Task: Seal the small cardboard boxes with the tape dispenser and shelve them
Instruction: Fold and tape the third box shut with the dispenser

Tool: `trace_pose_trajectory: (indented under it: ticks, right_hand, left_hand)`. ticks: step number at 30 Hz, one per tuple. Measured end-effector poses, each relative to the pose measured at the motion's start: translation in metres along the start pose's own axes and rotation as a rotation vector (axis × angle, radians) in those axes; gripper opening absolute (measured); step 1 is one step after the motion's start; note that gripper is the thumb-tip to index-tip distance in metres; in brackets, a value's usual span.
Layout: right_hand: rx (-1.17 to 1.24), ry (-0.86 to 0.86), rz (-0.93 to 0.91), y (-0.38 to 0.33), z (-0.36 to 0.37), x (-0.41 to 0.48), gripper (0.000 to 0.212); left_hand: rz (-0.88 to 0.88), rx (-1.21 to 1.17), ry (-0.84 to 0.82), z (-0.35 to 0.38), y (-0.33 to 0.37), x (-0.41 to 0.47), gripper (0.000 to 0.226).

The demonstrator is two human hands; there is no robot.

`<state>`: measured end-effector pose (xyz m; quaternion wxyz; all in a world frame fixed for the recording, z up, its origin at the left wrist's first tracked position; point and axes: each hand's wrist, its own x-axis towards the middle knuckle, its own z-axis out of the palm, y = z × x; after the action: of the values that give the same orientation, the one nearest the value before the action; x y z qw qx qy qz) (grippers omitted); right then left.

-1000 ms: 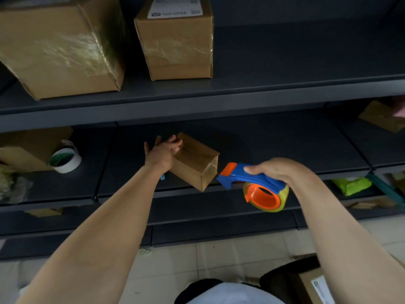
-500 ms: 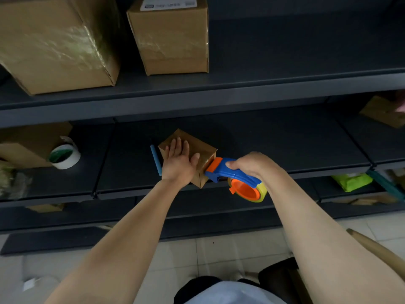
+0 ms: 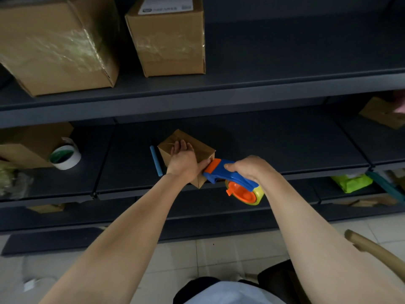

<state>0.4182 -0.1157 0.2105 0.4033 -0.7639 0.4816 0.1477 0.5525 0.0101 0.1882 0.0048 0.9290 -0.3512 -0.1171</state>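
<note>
So the small cardboard box (image 3: 198,149) is sitting on the middle shelf (image 3: 285,148), close to its near edge. It's turned corner-on, so one corner is reaching right to the lip. The left hand (image 3: 184,161) is lying flat on top of it, fingers straight and together, pressing down, with the thumb stretching out to the right along the box's near side. The right hand (image 3: 248,170) is wrapping its fingers round the blue handle of the tape dispenser (image 3: 228,177). The dispenser's orange nose is touching the box's right corner, right next to that left thumb. The orange-and-yellow roll is hanging under the handle, out in front of the shelf edge. Just left of the box, a blue stick (image 3: 156,161) is lying on the shelf. Further left, a white tape roll (image 3: 65,157) is sitting there too. Up on the top shelf, a big taped box (image 3: 59,47) and a labelled box (image 3: 168,38) are standing side by side.
</note>
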Motion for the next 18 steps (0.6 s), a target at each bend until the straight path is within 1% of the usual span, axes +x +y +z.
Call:
trace_pose_trajectory:
  ticks: [2, 5, 8, 14, 18]
  right_hand:
    - [-0.009, 0.012, -0.004, 0.003, 0.002, -0.001, 0.051]
    - [0.015, 0.024, -0.005, 0.006, 0.005, -0.002, 0.051]
    - [0.043, 0.025, -0.005, 0.009, 0.007, -0.002, 0.049]
    - [0.176, -0.054, 0.032, 0.035, -0.003, -0.006, 0.049]
    - [0.218, -0.083, 0.027, 0.052, -0.009, -0.008, 0.048]
  left_hand:
    - [0.01, 0.004, -0.006, -0.001, 0.003, -0.001, 0.094]
    - [0.002, -0.016, -0.027, -0.001, 0.004, -0.003, 0.101]
    - [-0.005, -0.019, -0.017, -0.001, 0.008, 0.0, 0.098]
    - [-0.012, -0.029, -0.028, -0.002, 0.003, 0.007, 0.095]
    - [-0.001, -0.058, -0.056, -0.006, 0.004, 0.011, 0.1]
